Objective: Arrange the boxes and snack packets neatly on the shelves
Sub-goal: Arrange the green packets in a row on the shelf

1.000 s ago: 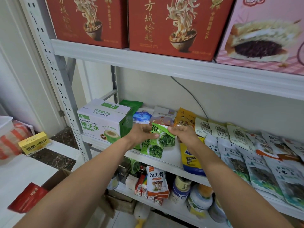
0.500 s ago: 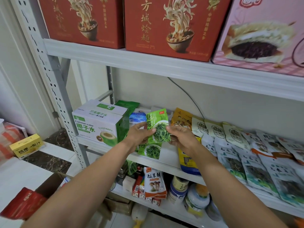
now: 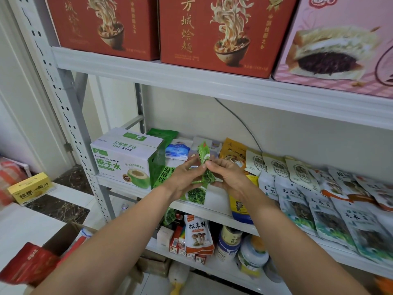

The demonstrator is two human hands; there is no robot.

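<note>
A small green seaweed packet [image 3: 203, 155] is held edge-on above the middle shelf [image 3: 125, 189]. My left hand [image 3: 184, 179] and my right hand [image 3: 225, 176] both pinch it between fingertips and thumbs. More green seaweed packets [image 3: 164, 176] lie flat on the shelf under my hands. A white and green coconut water box [image 3: 124, 158] stands at the shelf's left end. Blue and beige snack packets [image 3: 297, 201] lie in overlapping rows to the right.
Two red noodle boxes [image 3: 221, 30] and a pink cake box [image 3: 342, 43] stand on the top shelf. Jars, a mushroom packet [image 3: 197, 234] and small boxes fill the lower shelf. A yellow box [image 3: 29, 187] sits on the ledge at left. An open carton [image 3: 63, 237] is below.
The green packet has been lifted from the stack and turned from face-on to edge-on between my two hands. Both hands rose slightly and came closer together.
</note>
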